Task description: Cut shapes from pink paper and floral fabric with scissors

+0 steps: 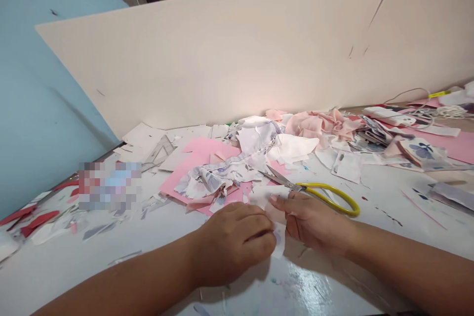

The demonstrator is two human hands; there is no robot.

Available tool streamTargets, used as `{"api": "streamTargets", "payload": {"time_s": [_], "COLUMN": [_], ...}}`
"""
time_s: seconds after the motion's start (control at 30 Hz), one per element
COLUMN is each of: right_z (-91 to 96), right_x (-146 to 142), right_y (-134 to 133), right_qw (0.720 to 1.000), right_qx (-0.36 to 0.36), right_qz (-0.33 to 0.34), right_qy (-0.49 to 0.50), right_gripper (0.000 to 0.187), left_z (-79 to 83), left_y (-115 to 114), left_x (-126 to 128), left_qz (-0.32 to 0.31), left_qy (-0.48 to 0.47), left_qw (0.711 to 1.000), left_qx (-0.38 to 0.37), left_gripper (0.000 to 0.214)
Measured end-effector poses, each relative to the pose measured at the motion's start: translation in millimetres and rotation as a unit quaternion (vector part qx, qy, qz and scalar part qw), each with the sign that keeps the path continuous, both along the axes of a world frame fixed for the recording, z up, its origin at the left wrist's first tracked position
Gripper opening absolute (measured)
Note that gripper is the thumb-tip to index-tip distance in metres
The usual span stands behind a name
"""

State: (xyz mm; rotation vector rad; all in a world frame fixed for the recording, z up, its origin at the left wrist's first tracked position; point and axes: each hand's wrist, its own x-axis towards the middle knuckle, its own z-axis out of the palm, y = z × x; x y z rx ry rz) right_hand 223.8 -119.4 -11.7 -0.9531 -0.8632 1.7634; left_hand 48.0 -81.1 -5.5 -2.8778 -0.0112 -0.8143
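Note:
My left hand [237, 242] is closed, palm down, with its fingers curled over a small white piece of fabric [279, 244] bearing a faint lilac mark. From the other side my right hand [307, 215] pinches the same piece between thumb and fingers. Most of the piece is hidden under the hands. Scissors with yellow handles [350, 202] lie just beyond my right hand, blades pointing left and slightly apart. Past my fingers is a crumpled strip of white floral cloth [207, 180], resting on pink sheets [170, 185].
Along the tall cream panel [229, 69] lie heaped pink cloth [322, 126] and other scraps. At the right are a white power strip [388, 116], cords and a flower-printed piece [424, 150]. A clear set square [161, 150] and red scraps [39, 224] are on the left of the white table [148, 266].

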Motion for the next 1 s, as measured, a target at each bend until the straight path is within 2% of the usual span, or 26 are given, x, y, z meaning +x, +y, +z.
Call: {"api": "streamTargets", "payload": {"time_s": [0.1, 0.23, 0.3, 0.43, 0.53, 0.67, 0.83, 0.9, 1.0], "right_z": [-0.2, 2.1, 5.6, 10.2, 8.3, 7.6, 12.8, 12.9, 11.8], "right_x": [4, 3, 0, -5, -4, -3, -3, -3, -1], "right_y": [-1, -6, -8, -9, -10, -11, -11, -11, -11], "right_qw": [0.989, 0.951, 0.941, 0.941, 0.942, 0.942, 0.932, 0.926, 0.913], "right_qx": [0.040, 0.157, 0.181, 0.181, 0.179, 0.167, 0.183, 0.199, 0.224], "right_qz": [0.028, 0.072, 0.101, 0.146, 0.143, 0.142, 0.149, 0.153, 0.167], "right_qy": [-0.139, -0.257, -0.268, -0.244, -0.244, -0.255, -0.277, -0.282, -0.297], "right_gripper": [0.038, 0.021, 0.018, 0.017, 0.019, 0.020, 0.021, 0.021, 0.021], "left_z": [2.2, 4.0, 3.4, 1.0, -0.5, -1.2, -0.3, 0.2, 0.3], "left_y": [0, -1, -1, 0, 0, 0, 0, 1, 2], "left_x": [-2, -1, -1, -2, -2, 0, 0, 0, 0], "left_qz": [0.040, 0.051, 0.066, 0.077, 0.111, 0.160, 0.176, 0.181, 0.180], "left_qy": [-0.028, -0.082, -0.107, -0.100, -0.100, -0.098, -0.105, -0.110, -0.103], "left_qw": [0.998, 0.983, 0.973, 0.964, 0.959, 0.950, 0.943, 0.932, 0.900], "left_qx": [-0.048, -0.156, -0.193, -0.232, -0.241, -0.248, -0.263, -0.295, -0.384], "left_gripper": [0.015, 0.006, 0.007, 0.008, 0.002, 0.005, 0.010, 0.020, 0.029]}}
